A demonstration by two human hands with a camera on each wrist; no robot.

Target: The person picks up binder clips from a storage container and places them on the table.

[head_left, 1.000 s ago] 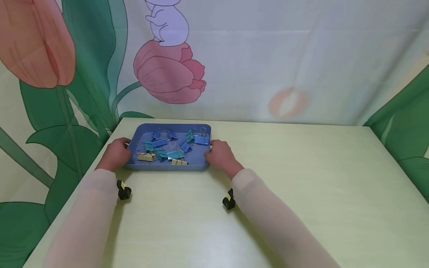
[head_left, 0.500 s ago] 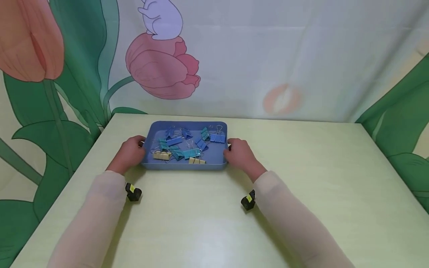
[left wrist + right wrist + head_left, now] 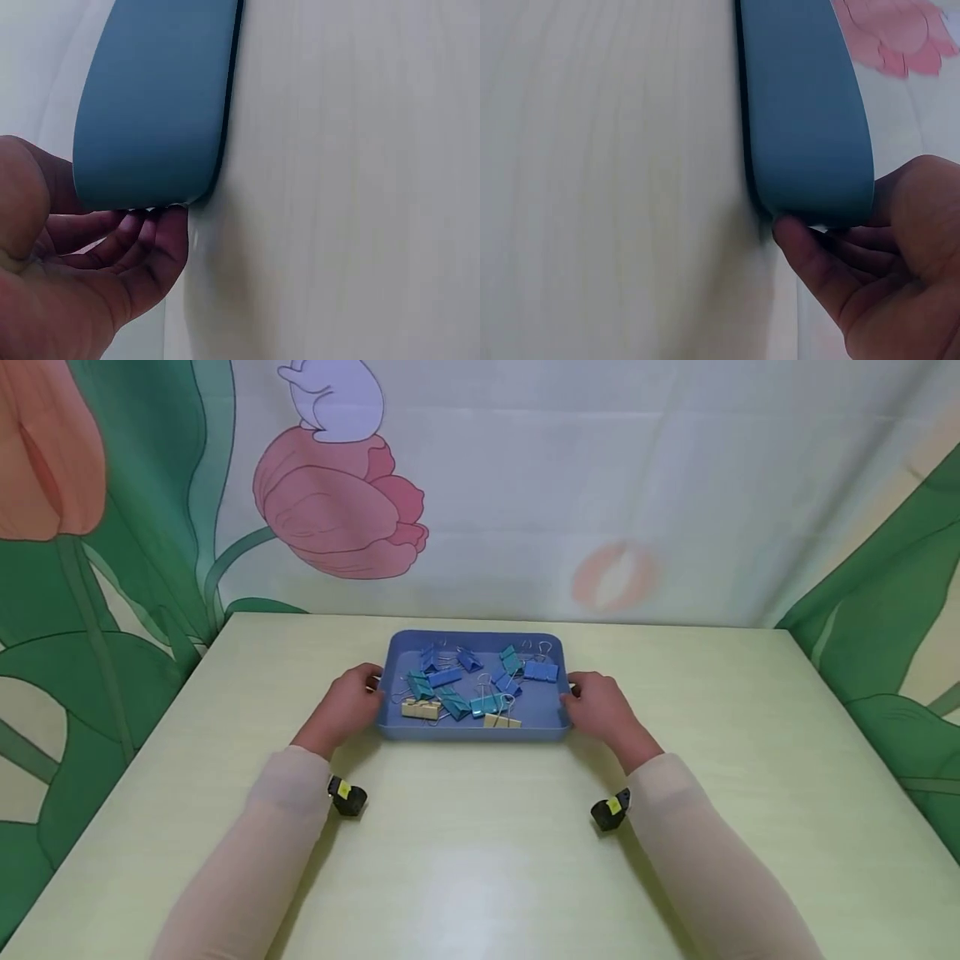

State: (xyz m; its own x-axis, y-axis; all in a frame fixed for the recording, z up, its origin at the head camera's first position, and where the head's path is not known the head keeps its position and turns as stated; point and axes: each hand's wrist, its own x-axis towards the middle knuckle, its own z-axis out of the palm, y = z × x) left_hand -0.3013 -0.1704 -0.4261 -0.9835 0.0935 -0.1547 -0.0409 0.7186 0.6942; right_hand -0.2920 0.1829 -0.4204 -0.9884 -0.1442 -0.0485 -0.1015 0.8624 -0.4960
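Centrally, between left grip (image 3: 343,706) and right grip (image 3: 603,710): shallow blue tray (image 3: 472,734) with rounded corners, held level by its two short ends. At left grip, fingers curled in against the end wall, with little gap and the lowest finger beside the base edge; at right grip, a mirrored hold on the opposite end, equally close. Contact between tray base and pale counter (image 3: 465,843) not determinable from these views. Inside the tray, assorted binder clips: nearest left grip, a beige clip (image 3: 422,709) and, just behind it, a teal clip (image 3: 419,685); nearest right grip, a broad blue clip (image 3: 540,671); midway between the grips, a light-teal clip (image 3: 486,705), with a second beige clip (image 3: 502,721) close by, along the near wall. Behind each grip, toward the wearer, a pale sleeve (image 3: 240,852) and a small black device (image 3: 349,797) at the wrist. Beyond both grips, past the far counter edge, a hanging cloth (image 3: 495,485) with printed pink tulip (image 3: 337,510).
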